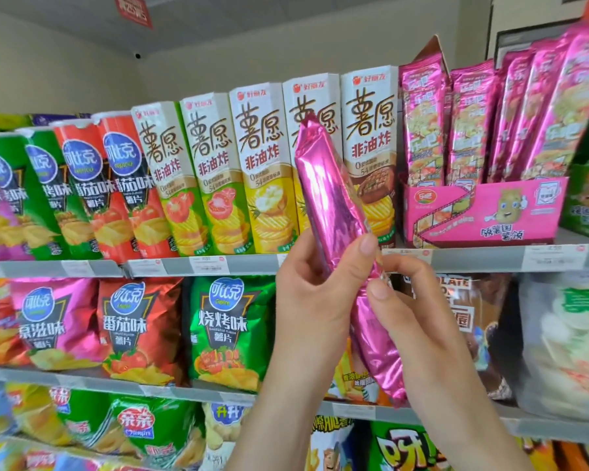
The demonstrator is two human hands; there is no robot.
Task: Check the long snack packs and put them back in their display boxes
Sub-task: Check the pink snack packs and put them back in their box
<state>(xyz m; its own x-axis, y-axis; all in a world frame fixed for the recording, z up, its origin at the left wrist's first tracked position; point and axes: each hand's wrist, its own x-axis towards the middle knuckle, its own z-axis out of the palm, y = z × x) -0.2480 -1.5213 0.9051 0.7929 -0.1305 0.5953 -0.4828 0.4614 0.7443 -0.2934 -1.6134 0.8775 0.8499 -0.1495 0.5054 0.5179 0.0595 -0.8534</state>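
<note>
A person stands close to the snack shelves, holding one long pink foil snack pack (327, 185) up in front of them with both hands. The pack is in the air, not in any box. It leans a little, its top end over the tall white potato-crisp cartons (262, 164) on the upper shelf and its bottom end lower and further right, in front of the bags on the shelf below. Its plain shiny side faces me, so I can read no print on it. The left hand (310, 300) grips the pack around its middle from the left, fingers curled behind it and the thumb pressed on the front. The right hand (415, 311) is just beside it, thumb and forefinger pinching the pack's right edge slightly lower down. The pink display box (483, 212) sits on the upper shelf to the right of the cartons, well apart from the held pack, with a row of matching pink packs (463, 130) standing upright in it and leaning slightly. Further left on that shelf are red cartons (116, 185) and green ones. On the shelf below stand a green crisp bag (228, 328), a red bag (133, 328) and a pink bag (55, 321). Price tags (201, 265) run along the shelf edge.
</note>
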